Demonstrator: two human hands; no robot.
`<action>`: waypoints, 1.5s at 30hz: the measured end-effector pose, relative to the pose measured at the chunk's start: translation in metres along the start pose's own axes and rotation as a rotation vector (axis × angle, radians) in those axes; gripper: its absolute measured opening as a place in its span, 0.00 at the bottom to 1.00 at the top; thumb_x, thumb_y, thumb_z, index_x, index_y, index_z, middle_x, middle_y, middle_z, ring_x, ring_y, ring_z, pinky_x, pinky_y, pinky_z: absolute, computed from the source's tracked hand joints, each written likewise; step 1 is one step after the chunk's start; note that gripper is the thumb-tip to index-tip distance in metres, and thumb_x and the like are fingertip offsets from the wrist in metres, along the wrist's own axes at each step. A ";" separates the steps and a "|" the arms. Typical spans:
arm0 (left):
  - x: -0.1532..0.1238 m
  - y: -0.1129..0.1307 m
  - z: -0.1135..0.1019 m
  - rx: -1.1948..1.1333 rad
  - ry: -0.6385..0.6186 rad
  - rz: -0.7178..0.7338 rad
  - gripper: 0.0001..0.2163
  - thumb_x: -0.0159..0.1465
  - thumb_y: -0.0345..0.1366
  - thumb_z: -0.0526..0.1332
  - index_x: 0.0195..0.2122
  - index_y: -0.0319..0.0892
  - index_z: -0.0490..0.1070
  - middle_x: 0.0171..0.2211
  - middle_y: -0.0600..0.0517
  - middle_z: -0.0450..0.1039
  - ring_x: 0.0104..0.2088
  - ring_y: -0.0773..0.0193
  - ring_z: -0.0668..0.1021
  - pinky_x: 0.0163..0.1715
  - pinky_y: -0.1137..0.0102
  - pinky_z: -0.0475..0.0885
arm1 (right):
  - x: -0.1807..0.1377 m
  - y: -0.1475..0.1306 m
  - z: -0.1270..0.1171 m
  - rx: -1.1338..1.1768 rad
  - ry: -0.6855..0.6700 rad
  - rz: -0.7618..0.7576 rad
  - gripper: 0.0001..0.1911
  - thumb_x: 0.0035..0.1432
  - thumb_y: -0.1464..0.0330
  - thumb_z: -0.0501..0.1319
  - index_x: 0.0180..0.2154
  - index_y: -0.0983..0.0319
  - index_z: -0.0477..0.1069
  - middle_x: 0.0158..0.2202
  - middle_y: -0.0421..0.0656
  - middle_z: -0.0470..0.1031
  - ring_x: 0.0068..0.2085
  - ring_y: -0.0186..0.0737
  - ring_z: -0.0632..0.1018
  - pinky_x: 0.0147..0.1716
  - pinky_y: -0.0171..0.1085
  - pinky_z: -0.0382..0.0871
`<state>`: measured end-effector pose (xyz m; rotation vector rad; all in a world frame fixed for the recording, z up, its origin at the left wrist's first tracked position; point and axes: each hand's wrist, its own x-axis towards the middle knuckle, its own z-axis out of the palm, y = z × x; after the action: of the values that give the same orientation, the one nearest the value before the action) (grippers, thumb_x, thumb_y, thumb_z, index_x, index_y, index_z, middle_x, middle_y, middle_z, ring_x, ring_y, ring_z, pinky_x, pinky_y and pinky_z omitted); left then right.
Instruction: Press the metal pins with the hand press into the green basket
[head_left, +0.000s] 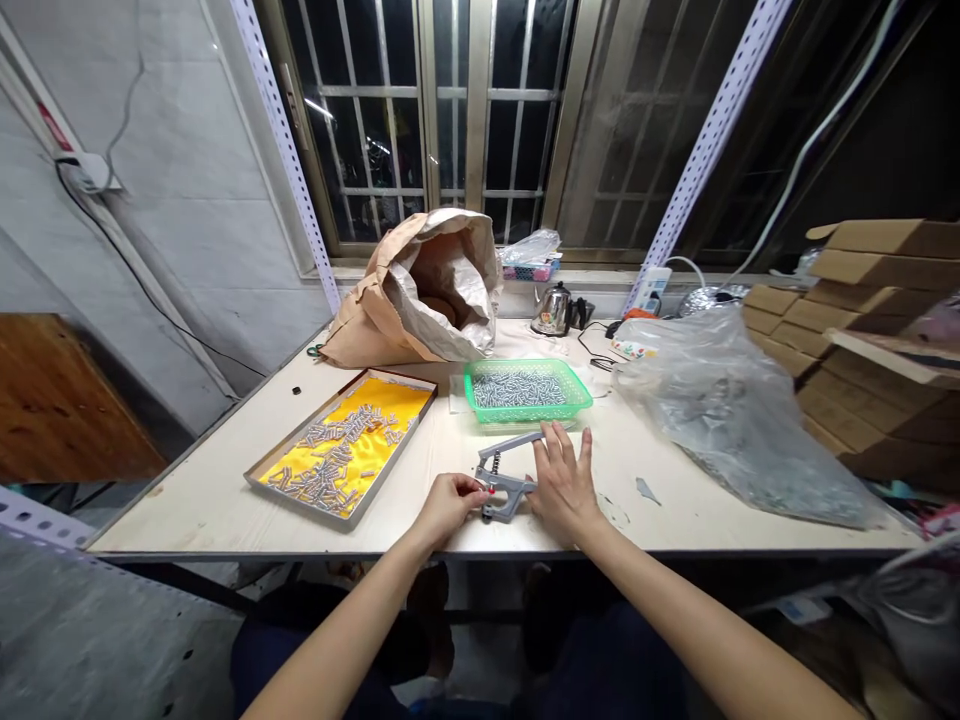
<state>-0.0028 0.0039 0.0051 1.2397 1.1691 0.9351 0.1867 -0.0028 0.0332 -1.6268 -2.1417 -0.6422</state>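
A pair of grey snap-fastener pliers (510,492) with a coil spring and a small red part stands near the table's front edge, its handles spread apart. My right hand (562,478) grips the handle ends, fingers over the upper handle. At the jaw end, my left hand (454,503) is closed in a pinch beside the red part; what its fingertips hold is too small to make out. Behind the pliers, a green plastic basket (581,402) holds many small metal pieces (517,388). To the left, small metal cylinders (330,465) lie scattered on yellow cloth (375,400) in a shallow tray (405,430).
A large open paper sack (375,310) lies at the back left of the table (202,480). A steel kettle (551,310) stands near the window. On the right are a clear plastic bag (720,400) and stacked cardboard boxes (877,300). A small scrap (646,490) lies nearby.
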 end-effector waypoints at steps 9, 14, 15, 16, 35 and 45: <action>0.007 0.000 -0.008 0.216 -0.142 0.062 0.11 0.45 0.39 0.67 0.20 0.35 0.71 0.18 0.53 0.69 0.20 0.69 0.67 0.23 0.73 0.59 | 0.001 -0.004 -0.002 -0.003 -0.003 -0.017 0.26 0.47 0.68 0.59 0.50 0.68 0.65 0.63 0.57 0.54 0.64 0.53 0.48 0.58 0.64 0.22; 0.009 0.009 -0.011 0.169 -0.154 0.045 0.12 0.45 0.41 0.67 0.20 0.35 0.71 0.17 0.54 0.68 0.20 0.71 0.65 0.23 0.74 0.57 | -0.002 -0.005 0.000 0.003 0.017 0.027 0.26 0.48 0.66 0.59 0.50 0.70 0.64 0.63 0.59 0.52 0.64 0.54 0.47 0.58 0.64 0.21; 0.010 0.011 -0.013 0.179 -0.157 0.041 0.12 0.45 0.41 0.67 0.20 0.35 0.71 0.17 0.55 0.67 0.20 0.71 0.65 0.23 0.74 0.57 | -0.002 -0.005 -0.001 0.002 0.018 0.029 0.26 0.48 0.66 0.59 0.50 0.70 0.64 0.63 0.59 0.52 0.64 0.54 0.47 0.58 0.64 0.21; 0.010 0.012 -0.014 0.195 -0.164 0.038 0.12 0.45 0.40 0.67 0.20 0.35 0.71 0.17 0.55 0.67 0.20 0.72 0.64 0.22 0.74 0.56 | -0.002 -0.005 -0.001 0.000 0.019 0.028 0.26 0.48 0.66 0.59 0.50 0.70 0.64 0.63 0.59 0.53 0.64 0.54 0.47 0.58 0.65 0.21; 0.008 0.009 -0.009 0.165 -0.286 -0.024 0.11 0.41 0.38 0.68 0.21 0.34 0.74 0.17 0.54 0.67 0.21 0.70 0.65 0.25 0.72 0.59 | -0.007 -0.008 -0.003 -0.057 0.016 0.022 0.25 0.50 0.66 0.59 0.50 0.70 0.64 0.62 0.60 0.53 0.64 0.55 0.45 0.58 0.66 0.23; -0.002 0.008 -0.004 0.206 -0.318 -0.030 0.11 0.45 0.39 0.65 0.22 0.34 0.75 0.19 0.53 0.68 0.22 0.69 0.64 0.26 0.72 0.57 | -0.011 -0.010 -0.002 -0.038 -0.021 0.056 0.27 0.47 0.66 0.60 0.50 0.70 0.64 0.63 0.61 0.50 0.64 0.56 0.45 0.57 0.66 0.23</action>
<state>-0.0066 0.0038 0.0135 1.4706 1.0435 0.5780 0.1803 -0.0148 0.0276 -1.7141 -2.1029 -0.6554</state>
